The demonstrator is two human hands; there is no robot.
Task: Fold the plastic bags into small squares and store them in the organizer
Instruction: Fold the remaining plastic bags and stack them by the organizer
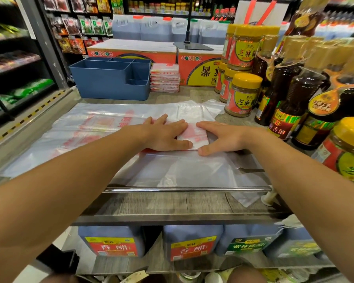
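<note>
head view: flat-fingered left hand (pixel 166 135) and right hand (pixel 223 137) press folded bag (pixel 194 135); jars (pixel 243 94) crowd right, organizer (pixel 110 80) behind.

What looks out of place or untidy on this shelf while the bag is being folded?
One thing: a corner of a loose plastic bag hangs past the metal rail at the shelf's front right. The folded bags sit stacked beside the blue organizer, not inside it.
</note>
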